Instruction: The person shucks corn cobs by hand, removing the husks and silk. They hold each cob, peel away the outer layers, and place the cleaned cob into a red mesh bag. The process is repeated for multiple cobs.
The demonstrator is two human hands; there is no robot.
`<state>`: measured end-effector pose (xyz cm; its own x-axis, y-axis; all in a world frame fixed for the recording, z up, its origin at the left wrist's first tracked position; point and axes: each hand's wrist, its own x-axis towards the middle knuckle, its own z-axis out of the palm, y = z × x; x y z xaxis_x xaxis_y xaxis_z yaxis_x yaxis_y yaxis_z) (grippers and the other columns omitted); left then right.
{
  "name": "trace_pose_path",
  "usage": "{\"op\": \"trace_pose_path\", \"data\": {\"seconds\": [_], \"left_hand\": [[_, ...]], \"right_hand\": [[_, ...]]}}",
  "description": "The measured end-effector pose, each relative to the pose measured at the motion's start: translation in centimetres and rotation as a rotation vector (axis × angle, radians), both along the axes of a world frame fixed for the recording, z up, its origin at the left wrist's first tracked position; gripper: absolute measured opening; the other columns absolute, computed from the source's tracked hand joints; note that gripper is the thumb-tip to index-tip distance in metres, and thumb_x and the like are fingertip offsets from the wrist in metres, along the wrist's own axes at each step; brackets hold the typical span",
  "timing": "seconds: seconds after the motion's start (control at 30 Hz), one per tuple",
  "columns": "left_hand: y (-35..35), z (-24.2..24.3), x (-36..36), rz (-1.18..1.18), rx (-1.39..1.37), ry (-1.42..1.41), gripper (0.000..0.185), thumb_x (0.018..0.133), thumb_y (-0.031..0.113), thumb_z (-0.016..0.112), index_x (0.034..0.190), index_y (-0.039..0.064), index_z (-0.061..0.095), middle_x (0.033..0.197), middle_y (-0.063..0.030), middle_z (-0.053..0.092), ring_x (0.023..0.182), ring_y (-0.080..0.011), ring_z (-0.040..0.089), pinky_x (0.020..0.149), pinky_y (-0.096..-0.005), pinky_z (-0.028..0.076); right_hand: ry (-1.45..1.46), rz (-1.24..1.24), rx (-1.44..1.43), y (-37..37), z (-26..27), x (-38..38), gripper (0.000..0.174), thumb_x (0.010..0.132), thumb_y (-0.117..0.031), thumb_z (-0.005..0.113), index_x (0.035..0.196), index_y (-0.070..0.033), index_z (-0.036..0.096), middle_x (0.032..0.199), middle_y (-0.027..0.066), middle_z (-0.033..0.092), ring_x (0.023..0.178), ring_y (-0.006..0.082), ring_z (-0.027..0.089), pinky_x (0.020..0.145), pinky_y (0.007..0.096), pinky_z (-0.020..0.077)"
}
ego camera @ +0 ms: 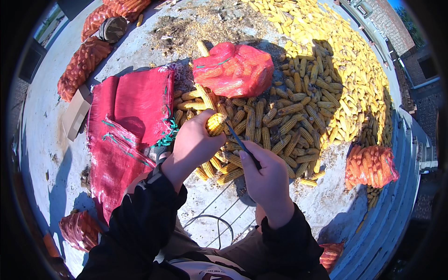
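Observation:
My left hand grips an ear of yellow corn, its end pointing up and to the right. In my right hand is a slim dark pointed tool, perhaps a knife, whose tip is close to the held ear; whether they touch I cannot tell. Below both hands spreads a heap of husked corn ears. A filled red mesh bag rests at the heap's far side. Flat red mesh sacks with green ties lie left of the heap.
Filled mesh bags stand at the upper left, lower left and right. A large corn pile fills the upper right. A cardboard piece lies beside the sacks. Loose kernels litter the concrete beyond the bag.

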<state>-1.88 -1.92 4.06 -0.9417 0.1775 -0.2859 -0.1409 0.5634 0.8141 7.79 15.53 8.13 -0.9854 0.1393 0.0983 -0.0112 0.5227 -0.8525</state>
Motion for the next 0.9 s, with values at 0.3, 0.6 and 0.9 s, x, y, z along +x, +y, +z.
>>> {"op": "trace_pose_path", "data": {"seconds": [0.3,0.6,0.9], "left_hand": [[-0.5,-0.9,0.2,-0.002,-0.144,0.256,0.046,0.085,0.023,0.081,0.128,0.007,0.072,0.097,-0.0207,0.078,0.089,-0.0376,0.078,0.08,-0.0455,0.06],[0.1,-0.5,1.4,-0.222,-0.513,0.25,0.05,0.086,0.028,0.082,0.13,0.012,0.068,0.117,-0.0167,0.075,0.106,-0.0391,0.075,0.091,-0.0491,0.061],[-0.6,-1.5,1.8,-0.178,-0.449,0.319,0.045,0.083,0.026,0.078,0.125,0.013,0.069,0.111,-0.0172,0.075,0.098,-0.0409,0.074,0.083,-0.051,0.062]], "right_hand": [[0.055,0.035,0.151,0.2,0.3,0.0,0.024,0.096,-0.009,0.076,0.118,-0.001,0.077,0.087,0.0191,0.071,0.077,0.0373,0.071,0.068,0.0419,0.0548],[-0.077,0.07,0.242,0.7,0.5,0.6,0.023,0.097,-0.008,0.072,0.118,-0.002,0.077,0.089,0.0208,0.069,0.08,0.0418,0.069,0.071,0.0473,0.0539],[-0.212,-0.005,0.045,-0.9,-1.2,0.7,0.021,0.1,-0.013,0.07,0.115,0.001,0.074,0.09,0.0265,0.069,0.086,0.0466,0.069,0.075,0.0502,0.0536]]}}
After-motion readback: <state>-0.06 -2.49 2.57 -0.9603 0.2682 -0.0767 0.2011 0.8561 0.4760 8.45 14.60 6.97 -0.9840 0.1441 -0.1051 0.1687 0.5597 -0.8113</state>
